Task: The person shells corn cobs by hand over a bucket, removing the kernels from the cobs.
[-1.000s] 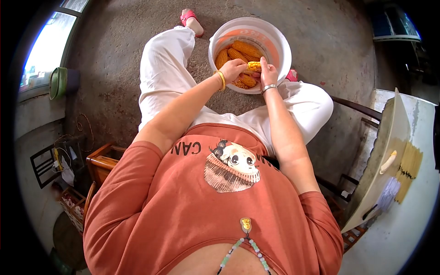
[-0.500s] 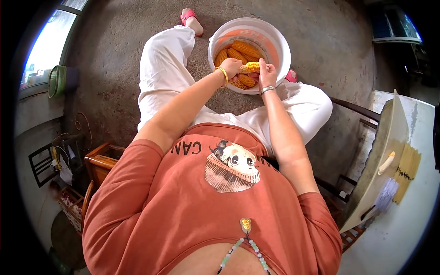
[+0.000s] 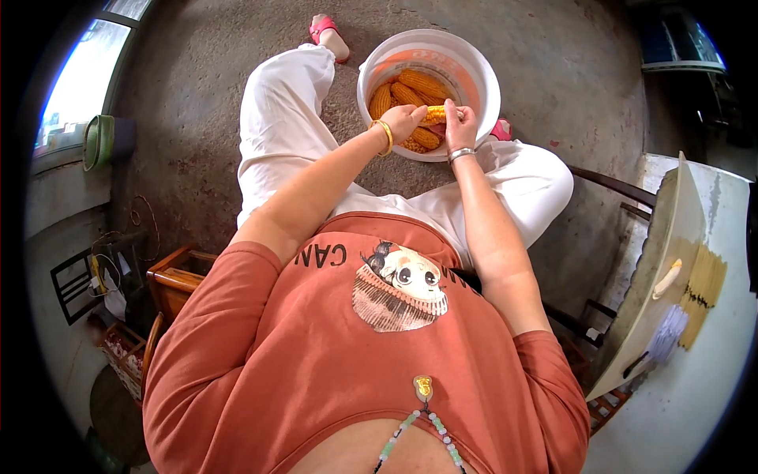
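A partly shelled corn cob point(image 3: 435, 116) lies crosswise between my hands over the white bucket point(image 3: 485, 71). My left hand point(image 3: 402, 121), with a gold bangle at the wrist, is closed around the cob's left end. At the other end my right hand point(image 3: 461, 129) grips it, thumb laid on top along the kernels. Below, inside the bucket, are several whole ears of corn point(image 3: 424, 82) and some loose kernels point(image 3: 412, 145). My hands and the cob hide part of what is in there.
The bucket stands on a concrete floor point(image 3: 557, 91) between my knees. To the right is a table-like board point(image 3: 655, 268) with a pale cob point(image 3: 668, 279) on it. Wooden furniture point(image 3: 180, 280) stands at the left, and a green basket point(image 3: 99, 142) is near the window.
My left hand has shifted slightly and its fingers have turned over the cob. My right hand has barely moved, and the cob is still held over the bucket.
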`<action>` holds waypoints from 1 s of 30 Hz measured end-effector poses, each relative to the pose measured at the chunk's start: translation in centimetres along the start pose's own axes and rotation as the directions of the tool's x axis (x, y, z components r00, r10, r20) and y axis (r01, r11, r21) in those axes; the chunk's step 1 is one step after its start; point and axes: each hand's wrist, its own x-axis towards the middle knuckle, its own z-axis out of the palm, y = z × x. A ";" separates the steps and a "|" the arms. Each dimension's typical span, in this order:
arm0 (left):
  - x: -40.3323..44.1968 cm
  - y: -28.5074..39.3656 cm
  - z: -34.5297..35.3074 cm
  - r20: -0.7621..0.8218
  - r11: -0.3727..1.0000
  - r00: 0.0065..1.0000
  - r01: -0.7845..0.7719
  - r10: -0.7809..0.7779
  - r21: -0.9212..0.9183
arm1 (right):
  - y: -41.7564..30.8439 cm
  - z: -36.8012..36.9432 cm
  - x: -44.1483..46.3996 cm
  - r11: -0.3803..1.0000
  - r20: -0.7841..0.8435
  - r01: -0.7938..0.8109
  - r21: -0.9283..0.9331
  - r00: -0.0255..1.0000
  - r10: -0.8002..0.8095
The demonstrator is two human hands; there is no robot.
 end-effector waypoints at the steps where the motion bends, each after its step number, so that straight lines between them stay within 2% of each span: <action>1: 0.1 -0.2 0.0 -0.030 0.999 0.999 -0.032 0.032 0.020 | 0.0 0.0 0.0 1.000 0.009 0.019 -0.002 1.000 -0.019; 3: 0.2 -0.5 0.2 -0.089 0.994 0.991 -0.093 0.098 0.061 | -0.4 0.0 -0.1 0.999 0.021 0.045 -0.002 0.999 -0.045; 9: 0.1 0.1 0.2 -0.096 0.999 0.995 0.003 0.002 0.052 | -0.3 0.0 -0.3 0.999 0.003 -0.004 0.052 1.000 0.004; 14: 0.1 -0.6 0.0 0.041 0.997 0.998 -0.053 0.051 0.048 | 0.6 0.2 0.4 0.987 0.003 -0.136 0.090 0.991 0.136; 17: -0.3 0.0 -0.6 0.136 0.999 0.990 -0.032 0.029 0.020 | 0.4 0.0 0.4 0.998 0.027 -0.068 -0.005 0.997 0.068; 18: -0.5 0.1 -0.8 0.162 1.000 0.987 -0.019 0.018 0.003 | 0.6 0.1 0.4 0.997 0.037 -0.072 0.024 0.997 0.071; 23: 0.6 -0.9 -0.7 0.209 0.999 0.978 -0.014 0.022 -0.040 | 0.4 0.3 0.3 0.987 0.078 -0.101 0.127 0.993 0.091; 26: 0.7 -1.1 -0.8 0.250 0.995 0.968 -0.007 0.031 -0.096 | -0.6 0.3 -0.1 0.954 0.115 -0.181 0.240 0.981 0.157; 29: 0.1 -0.2 -1.2 0.266 0.990 0.964 0.024 0.014 -0.139 | 1.4 0.6 0.7 0.970 0.099 -0.125 0.211 0.989 0.106; 30: -0.1 0.1 -1.3 0.265 0.989 0.964 0.035 0.005 -0.146 | 0.9 0.5 0.5 0.966 0.103 -0.152 0.207 0.986 0.133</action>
